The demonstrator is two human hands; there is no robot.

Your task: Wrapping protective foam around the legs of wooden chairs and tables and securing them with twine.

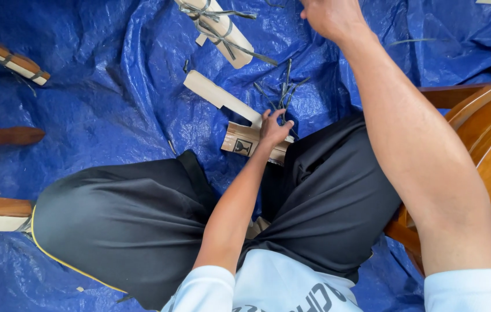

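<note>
Blue tarp (112, 86) floor: I see left hand (273, 128) pinching grey straps (284, 92) over cardboard (244, 143), steadying them; right hand (329, 16), top edge, grip unclear.

right hand (329, 16) fingers cut off, top edge

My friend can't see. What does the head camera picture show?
A seated person's left hand presses a piece of cardboard and grips thin dark strips on a blue tarp, while the right hand reaches up out of the top of the picture. A strip-tied cardboard bundle lies ahead, and a wooden chair stands at the right.
</note>
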